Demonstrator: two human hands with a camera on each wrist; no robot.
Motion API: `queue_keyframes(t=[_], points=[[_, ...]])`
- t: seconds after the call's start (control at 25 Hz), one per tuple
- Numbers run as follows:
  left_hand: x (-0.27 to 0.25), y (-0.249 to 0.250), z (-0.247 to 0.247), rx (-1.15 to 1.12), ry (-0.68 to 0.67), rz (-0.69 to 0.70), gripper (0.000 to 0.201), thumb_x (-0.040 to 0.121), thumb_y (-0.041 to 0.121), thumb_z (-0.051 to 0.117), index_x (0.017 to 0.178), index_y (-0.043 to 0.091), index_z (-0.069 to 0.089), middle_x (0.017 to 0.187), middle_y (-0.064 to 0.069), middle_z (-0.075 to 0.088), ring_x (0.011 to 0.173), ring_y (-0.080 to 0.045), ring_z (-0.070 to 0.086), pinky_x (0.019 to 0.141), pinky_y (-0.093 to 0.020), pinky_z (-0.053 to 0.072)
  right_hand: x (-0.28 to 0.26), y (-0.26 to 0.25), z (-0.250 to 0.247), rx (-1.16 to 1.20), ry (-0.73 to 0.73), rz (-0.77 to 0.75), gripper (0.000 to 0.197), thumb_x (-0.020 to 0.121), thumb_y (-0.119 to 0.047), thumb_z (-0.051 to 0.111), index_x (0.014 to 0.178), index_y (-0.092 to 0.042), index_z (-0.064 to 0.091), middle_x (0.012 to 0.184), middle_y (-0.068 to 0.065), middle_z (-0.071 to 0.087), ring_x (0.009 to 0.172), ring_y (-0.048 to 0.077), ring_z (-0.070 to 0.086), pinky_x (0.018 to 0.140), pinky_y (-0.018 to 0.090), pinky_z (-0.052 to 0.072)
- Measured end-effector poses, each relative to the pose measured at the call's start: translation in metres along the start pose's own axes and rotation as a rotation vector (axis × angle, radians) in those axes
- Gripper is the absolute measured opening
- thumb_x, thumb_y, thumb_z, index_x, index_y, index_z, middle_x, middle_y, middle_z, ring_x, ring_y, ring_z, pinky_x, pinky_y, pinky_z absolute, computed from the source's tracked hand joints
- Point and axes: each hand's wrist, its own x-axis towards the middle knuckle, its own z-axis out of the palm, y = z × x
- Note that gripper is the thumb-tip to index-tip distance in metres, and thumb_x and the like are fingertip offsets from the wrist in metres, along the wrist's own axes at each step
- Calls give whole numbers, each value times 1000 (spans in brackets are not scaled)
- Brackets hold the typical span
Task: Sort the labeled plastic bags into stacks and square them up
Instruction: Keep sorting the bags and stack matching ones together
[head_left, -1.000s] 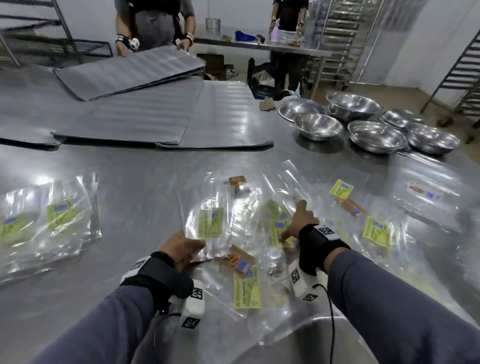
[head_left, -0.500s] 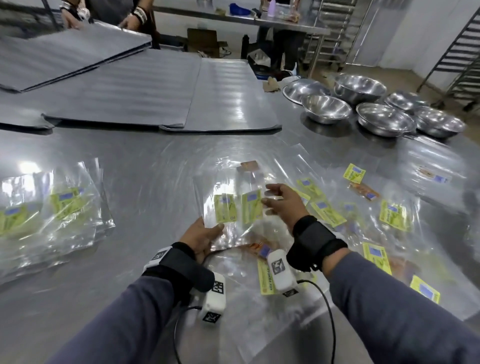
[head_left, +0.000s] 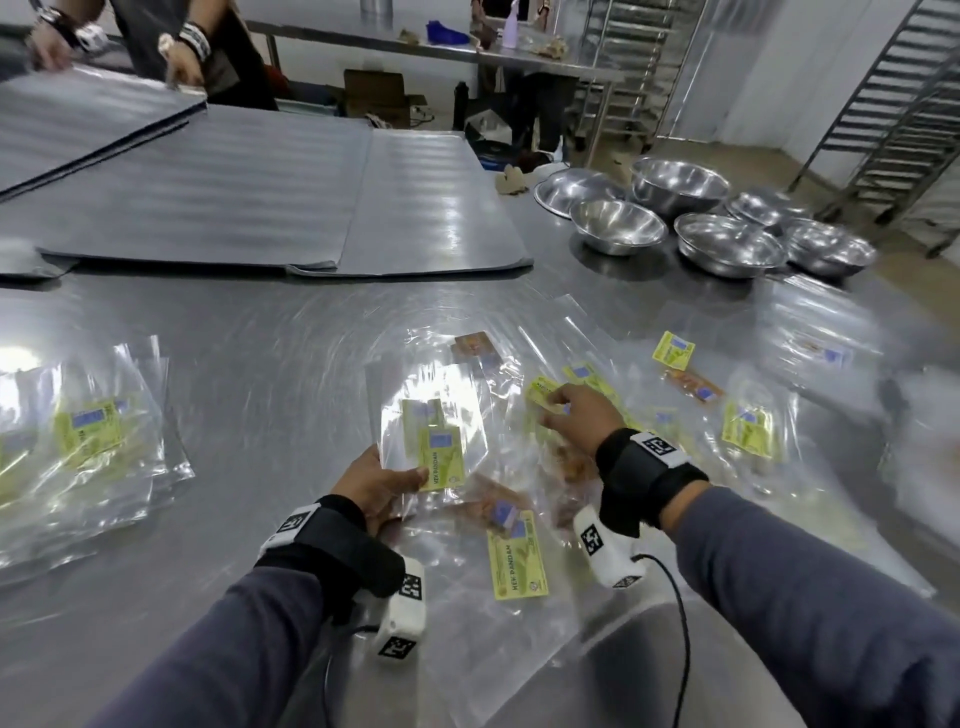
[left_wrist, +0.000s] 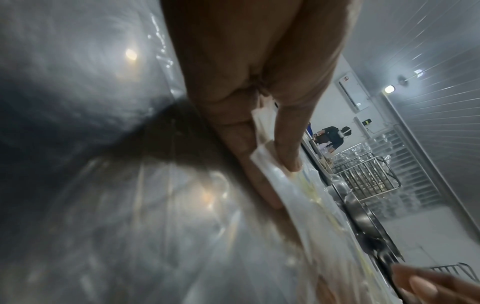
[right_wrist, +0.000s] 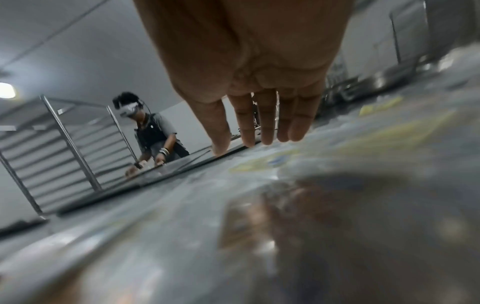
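1. Left hand (head_left: 375, 480) pinches a small bundle of clear plastic bags with yellow-green labels (head_left: 434, 436) at its near edge, thumb on top, fingers (left_wrist: 249, 148) beneath.
2. Top label on that bundle reads "KEK PANDAN".
3. Right hand (head_left: 576, 418) is to the right of the held bundle, fingers (right_wrist: 267, 127) extended, tips down on the loose scatter of labelled clear bags (head_left: 675, 421); it grips nothing.
4. Near bag with yellow-green label (head_left: 518, 564), just right of the left wrist, also reads "KEK PANDAN". Brown labels (head_left: 693, 387) are illegible.
5. Sorted stack of clear bags (head_left: 83, 447) lies well left of the grip.
6. Surface: brushed stainless steel table (head_left: 270, 332). Beyond the hands: grey sheets (head_left: 234, 192), steel mixing bowls (head_left: 727, 244), wire racks (head_left: 898, 104).
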Motion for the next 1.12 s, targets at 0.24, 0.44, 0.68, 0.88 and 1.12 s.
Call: queue_keyframes(t=[0.24, 0.44, 0.68, 0.88, 1.12], points=[[1, 4, -2, 40, 20, -30, 42, 81, -11, 61, 119, 0, 49, 92, -18, 67, 78, -31, 64, 62, -38, 55, 10, 26, -29, -515, -238, -26, 38, 92, -18, 52, 129, -11, 49, 132, 12, 52, 119, 28, 51, 95, 30, 40], [-4, 31, -6, 121, -4, 9, 24, 85, -11, 57, 106, -4, 49, 49, -2, 60, 36, -8, 52, 35, -14, 40, 37, 18, -54, -585, -272, -404, 55, 87, 3, 48, 133, -27, 49, 132, 6, 48, 116, 23, 49, 92, 28, 41], [-14, 44, -9, 99, 45, 58, 29, 87, -6, 56, 115, 2, 52, 83, -12, 58, 34, -2, 41, 28, -12, 28, 62, -7, -20, -1078, -330, -988, 76, 88, -3, 55, 145, -40, 22, 158, 2, 9, 139, 26, 26, 103, 36, 36], [-24, 28, -15, 65, 108, 50, 35, 85, -2, 60, 118, 7, 54, 75, -1, 70, 36, -3, 39, 30, -13, 26, 72, -17, -11, -1262, -289, -1057, 65, 85, -21, 65, 141, -29, 33, 158, 4, 5, 143, 26, 13, 113, 40, 26], [-38, 26, -30, -4, 167, 81, 35, 87, -4, 58, 119, 7, 51, 89, -8, 70, 36, -1, 45, 29, -12, 26, 75, -47, -25, -1145, -75, -1301, 33, 42, -17, 91, 62, -24, 66, 94, 0, 71, 93, 26, 68, 72, 33, 55]])
